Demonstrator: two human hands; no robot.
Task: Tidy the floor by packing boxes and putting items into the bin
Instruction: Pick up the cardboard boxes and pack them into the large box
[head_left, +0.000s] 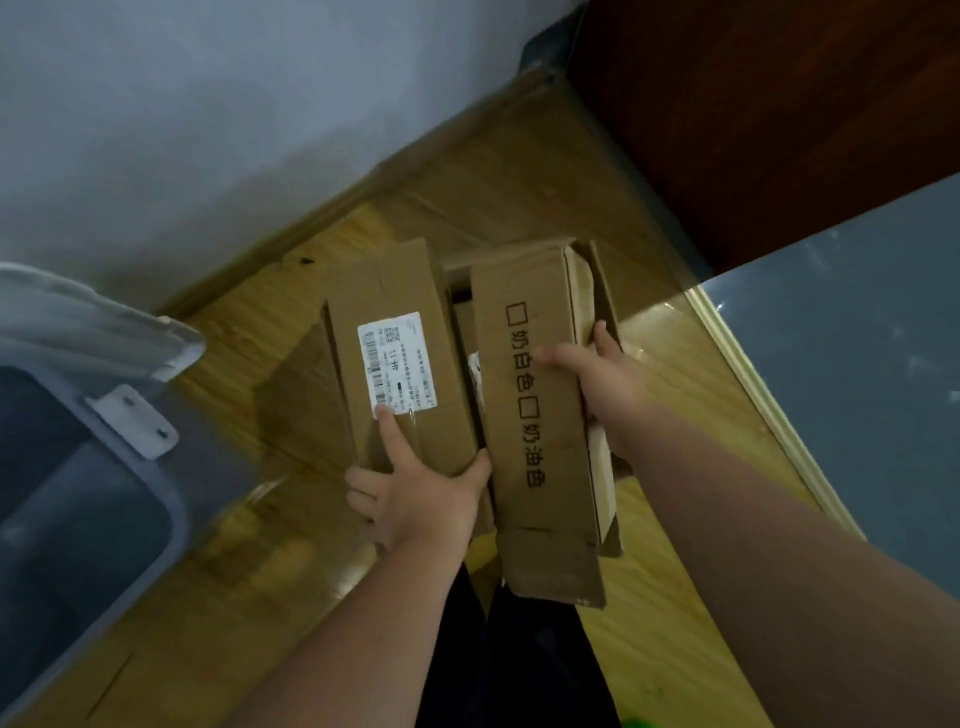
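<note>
**Two flaps in hand over an open box**

A cardboard box (467, 322) sits on the wood floor (670, 649), near the wall, and each hand holds one of its long top flaps. The left hand (415, 499) grips the near end of the left flap (400, 353), thumb on the inner edge and forefinger stretched up to the white label (397, 364). The right hand (597, 384) clasps the right flap (530, 415) partway along, thumb on top beside the printed characters, fingers curled under its outer edge. Both grips are closed on card.

The box's long axis runs near to far, tilted slightly left at the far end; the flaps lie along it with a dark gap between them, where something pale shows.

What could go wrong, as I judge it: the flaps may meet unevenly or overlap, since the right one sits higher and reaches nearer. The pale contents could catch in the seam. The thin card might also crease under a one-ended grip.

The clear bin (119, 467) stands open to the left, just beside the box.
</note>
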